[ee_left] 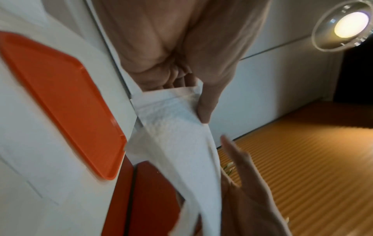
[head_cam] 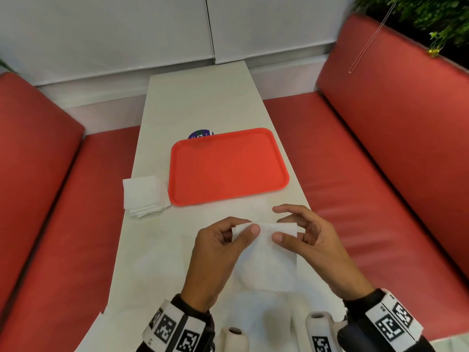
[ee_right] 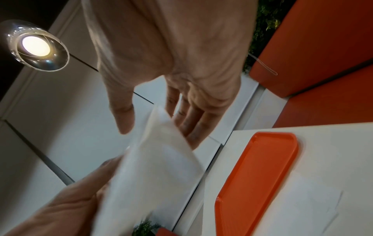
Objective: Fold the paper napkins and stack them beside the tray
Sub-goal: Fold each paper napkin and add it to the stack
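Observation:
I hold a white paper napkin [head_cam: 266, 252] up above the near part of the white table [head_cam: 203, 102]. My left hand [head_cam: 243, 231] pinches its upper left corner between thumb [ee_left: 203, 110] and curled fingers. My right hand [head_cam: 281, 228] is at the upper right edge. Its straight fingers [ee_right: 191, 126] lie behind the sheet and its thumb [ee_right: 124, 118] stands just off the front. An empty red tray [head_cam: 228, 166] lies in the middle of the table. A stack of folded white napkins [head_cam: 143, 195] sits just left of the tray, at the table's left edge.
Red padded benches [head_cam: 50, 199] [head_cam: 380, 174] flank the narrow table. A round dark disc [head_cam: 200, 134] peeks out behind the tray's far edge. More flat white sheets [head_cam: 253, 313] lie on the table below my hands. A grey wall closes the far end.

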